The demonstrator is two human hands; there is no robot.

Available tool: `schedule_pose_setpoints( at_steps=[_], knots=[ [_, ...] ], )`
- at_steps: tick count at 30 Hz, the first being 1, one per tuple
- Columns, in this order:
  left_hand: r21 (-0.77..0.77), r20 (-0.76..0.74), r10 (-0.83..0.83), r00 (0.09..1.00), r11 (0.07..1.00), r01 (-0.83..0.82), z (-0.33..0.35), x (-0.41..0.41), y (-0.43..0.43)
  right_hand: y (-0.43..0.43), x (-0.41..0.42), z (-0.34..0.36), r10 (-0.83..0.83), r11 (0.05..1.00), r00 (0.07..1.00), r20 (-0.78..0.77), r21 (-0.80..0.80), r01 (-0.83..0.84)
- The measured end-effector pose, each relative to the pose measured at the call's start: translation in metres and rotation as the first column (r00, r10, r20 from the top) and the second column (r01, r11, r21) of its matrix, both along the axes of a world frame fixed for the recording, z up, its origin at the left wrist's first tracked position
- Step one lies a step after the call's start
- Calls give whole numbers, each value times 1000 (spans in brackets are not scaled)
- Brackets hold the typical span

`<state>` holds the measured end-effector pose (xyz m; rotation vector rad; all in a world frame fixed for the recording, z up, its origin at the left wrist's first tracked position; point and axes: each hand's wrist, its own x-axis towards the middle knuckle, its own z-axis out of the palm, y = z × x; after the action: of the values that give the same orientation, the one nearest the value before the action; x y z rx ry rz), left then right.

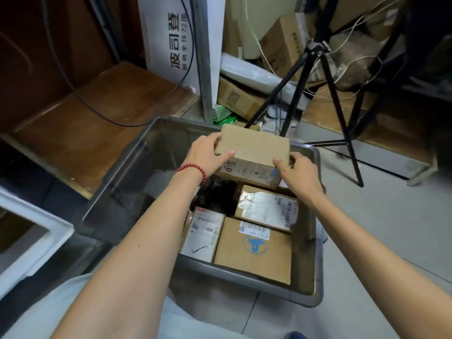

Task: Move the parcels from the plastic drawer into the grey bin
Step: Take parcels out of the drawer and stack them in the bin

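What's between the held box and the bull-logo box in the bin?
Head view: a labelled cardboard parcel lies flat in the grey bin, between the held box and the bull-logo box.

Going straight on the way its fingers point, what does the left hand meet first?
The box: the left hand already grips its left end. Past the box probably lies the far rim of the bin, though depth is unclear.
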<state>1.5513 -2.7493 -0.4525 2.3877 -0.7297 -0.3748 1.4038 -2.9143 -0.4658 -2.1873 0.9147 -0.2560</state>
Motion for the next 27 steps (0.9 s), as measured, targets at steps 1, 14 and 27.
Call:
schedule_pose_setpoints(
  at_steps=[1, 14, 27],
  knots=[
    [5, 6, 31, 1000, 1000, -31, -1, 5, 13, 8, 9, 0, 32, 999, 999, 20, 15, -33],
    [177, 37, 253, 967, 950, -256, -41, 43, 126, 99, 106, -34, 304, 948, 945, -119, 133, -288],
    [417, -105, 69, 992, 909, -19, -102, 53, 84, 97, 101, -86, 266, 952, 830, -490, -3, -307]
  ],
)
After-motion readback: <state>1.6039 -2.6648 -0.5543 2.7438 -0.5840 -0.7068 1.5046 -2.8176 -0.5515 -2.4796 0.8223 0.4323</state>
